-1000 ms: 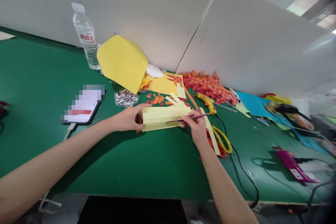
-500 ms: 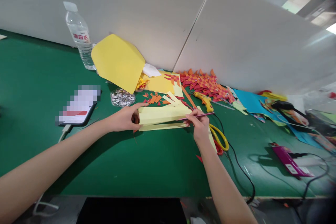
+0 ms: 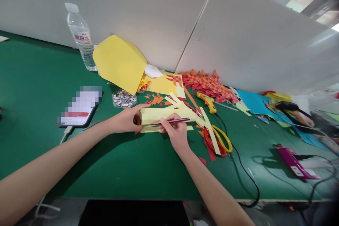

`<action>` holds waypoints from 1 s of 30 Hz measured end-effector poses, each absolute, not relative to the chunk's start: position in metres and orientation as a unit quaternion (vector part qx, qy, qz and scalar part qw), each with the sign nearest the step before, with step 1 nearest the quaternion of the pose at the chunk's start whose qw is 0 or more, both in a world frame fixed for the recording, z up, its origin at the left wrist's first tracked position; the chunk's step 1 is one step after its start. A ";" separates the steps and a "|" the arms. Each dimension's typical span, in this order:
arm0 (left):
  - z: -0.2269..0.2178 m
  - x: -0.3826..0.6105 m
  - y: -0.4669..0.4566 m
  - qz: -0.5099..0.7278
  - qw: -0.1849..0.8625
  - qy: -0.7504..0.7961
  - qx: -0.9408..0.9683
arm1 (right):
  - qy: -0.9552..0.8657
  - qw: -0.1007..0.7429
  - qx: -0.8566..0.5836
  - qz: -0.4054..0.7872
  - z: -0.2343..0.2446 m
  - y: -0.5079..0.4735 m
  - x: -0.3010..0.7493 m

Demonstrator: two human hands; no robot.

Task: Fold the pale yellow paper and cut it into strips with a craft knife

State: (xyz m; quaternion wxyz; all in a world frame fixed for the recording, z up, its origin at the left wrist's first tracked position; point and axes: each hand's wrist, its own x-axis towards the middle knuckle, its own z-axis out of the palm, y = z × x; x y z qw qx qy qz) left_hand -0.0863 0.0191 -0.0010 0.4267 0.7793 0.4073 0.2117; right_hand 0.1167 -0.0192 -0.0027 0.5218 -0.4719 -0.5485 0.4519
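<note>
A folded pale yellow paper sheet (image 3: 164,114) lies on the green table (image 3: 39,77). My left hand (image 3: 128,118) pinches its left end, fingers closed on it. My right hand (image 3: 174,130) is closed on a thin dark red tool, like a pencil or craft knife (image 3: 173,121). The tool rests across the sheet, its tip pointing left. Cut pale yellow strips (image 3: 209,129) lie just right of the sheet.
Yellow-handled scissors (image 3: 224,139), a yellow glue gun (image 3: 206,101) with a black cable, woven red-orange paper fish (image 3: 208,84), a bowl of googly eyes (image 3: 124,99), a phone (image 3: 79,107), a water bottle (image 3: 81,37), a bright yellow sheet (image 3: 119,61) and a purple device (image 3: 295,162) surround me. White partitions stand behind.
My right hand has moved left along the sheet with the tool, from the right end to near the middle. My left hand has kept its grip on the left end.
</note>
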 end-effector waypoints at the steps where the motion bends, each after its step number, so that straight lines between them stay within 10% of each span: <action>1: -0.001 -0.086 0.019 0.215 0.426 0.405 0.780 | -0.548 0.522 -0.472 0.451 -0.003 -0.019 0.116; 30: -0.011 -0.090 0.023 0.213 0.426 0.405 0.781 | -0.576 0.506 -0.485 0.421 -0.011 -0.016 0.119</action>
